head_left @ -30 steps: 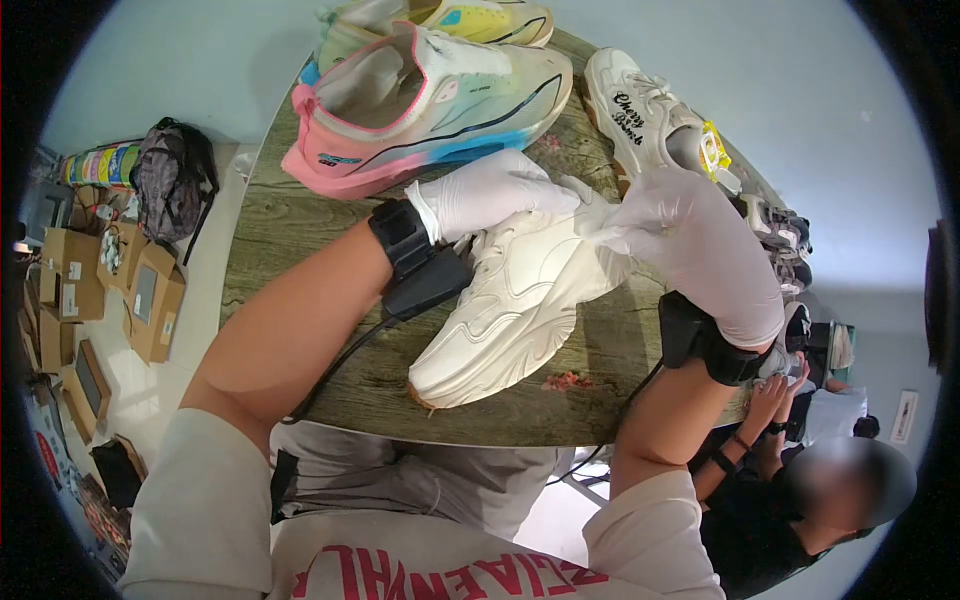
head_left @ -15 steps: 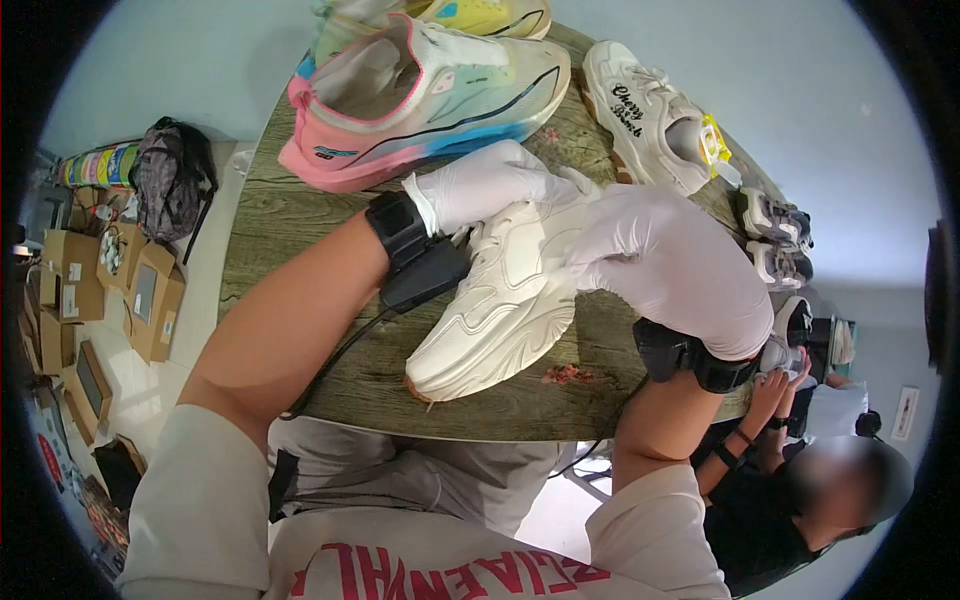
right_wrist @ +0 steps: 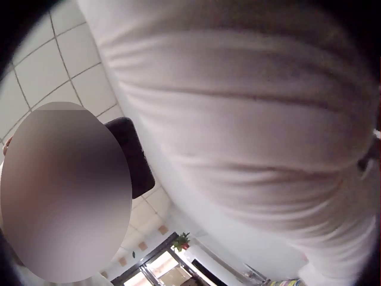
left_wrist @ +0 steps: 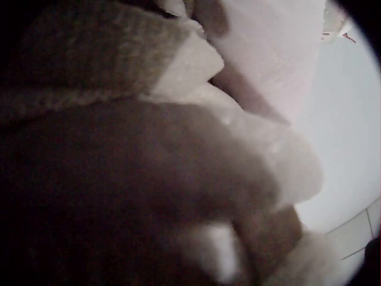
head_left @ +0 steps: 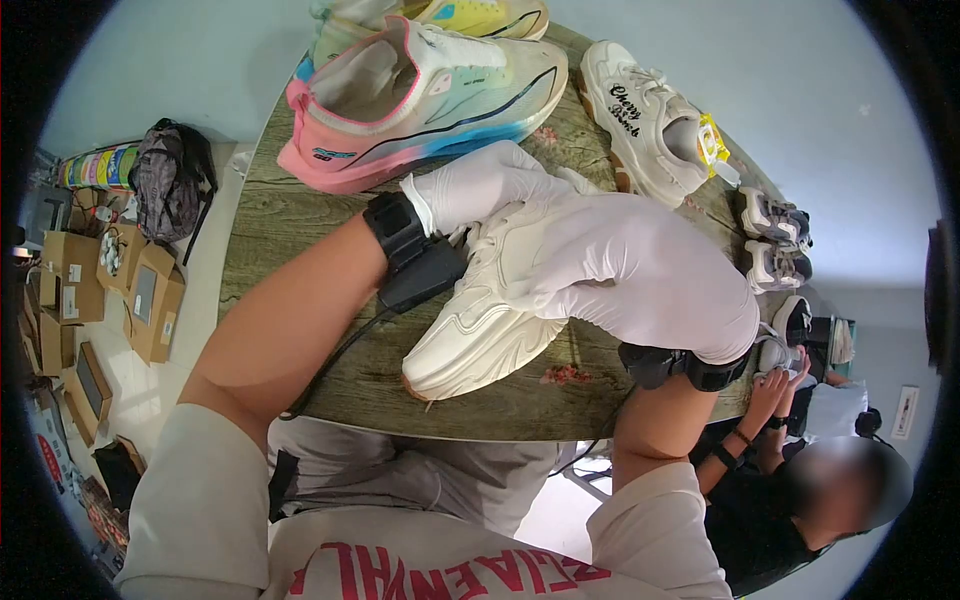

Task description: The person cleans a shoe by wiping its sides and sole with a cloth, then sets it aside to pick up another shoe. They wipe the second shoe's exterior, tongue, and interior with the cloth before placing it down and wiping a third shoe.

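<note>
A white chunky sneaker (head_left: 480, 345) is tilted over the near part of the table, its toe pointing toward the person's body. The gloved left hand (head_left: 485, 185) grips it at the collar and tongue; in the dim left wrist view, gloved fingers (left_wrist: 256, 155) lie close against textured fabric. Across the sneaker's side and heel lies the gloved right hand (head_left: 640, 265), its bent fingers touching the upper. White glove against white shoe hides the fingertips, and I cannot tell whether a cloth is under them. In the right wrist view, the wrinkled glove (right_wrist: 238, 113) fills most of the picture.
Large pastel sneakers, the nearer one pink-heeled (head_left: 430, 110), stand at the back of the wooden table (head_left: 260, 270). A white lettered sneaker (head_left: 640, 120) sits at back right beside a yellow packet (head_left: 712, 145). Smaller shoes (head_left: 775, 240) line the right, near another person (head_left: 770, 490).
The right hand has slid from the heel over the sneaker's side toward the toe, covering more of it. The left hand keeps its hold, nearly still.
</note>
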`<control>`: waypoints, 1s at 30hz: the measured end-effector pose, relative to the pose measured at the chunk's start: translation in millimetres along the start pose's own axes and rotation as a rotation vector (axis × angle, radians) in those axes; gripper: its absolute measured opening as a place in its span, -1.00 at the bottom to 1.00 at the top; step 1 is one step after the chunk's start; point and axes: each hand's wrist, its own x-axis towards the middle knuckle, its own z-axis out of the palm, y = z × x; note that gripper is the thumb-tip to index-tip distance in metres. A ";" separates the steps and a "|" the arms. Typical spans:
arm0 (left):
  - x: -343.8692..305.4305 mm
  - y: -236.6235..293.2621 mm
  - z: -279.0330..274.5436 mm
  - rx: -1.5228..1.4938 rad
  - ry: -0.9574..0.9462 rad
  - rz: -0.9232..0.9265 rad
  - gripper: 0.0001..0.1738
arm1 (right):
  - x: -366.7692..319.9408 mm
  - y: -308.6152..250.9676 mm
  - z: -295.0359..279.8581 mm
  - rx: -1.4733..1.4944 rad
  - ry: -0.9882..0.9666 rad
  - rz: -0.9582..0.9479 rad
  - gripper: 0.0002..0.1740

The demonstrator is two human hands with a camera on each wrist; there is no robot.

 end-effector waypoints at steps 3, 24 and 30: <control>-0.8 2.5 -0.9 0.019 -0.007 -0.027 -0.67 | 0.8 0.8 -1.0 0.015 -0.028 -0.004 -0.89; -0.5 2.8 3.6 0.012 0.024 -0.014 -0.64 | -7.1 -9.8 -0.2 -0.170 -0.013 0.059 -0.89; 1.4 2.0 5.8 -0.005 0.012 0.014 -0.64 | -1.9 -7.5 3.8 -0.132 -0.070 0.000 -0.89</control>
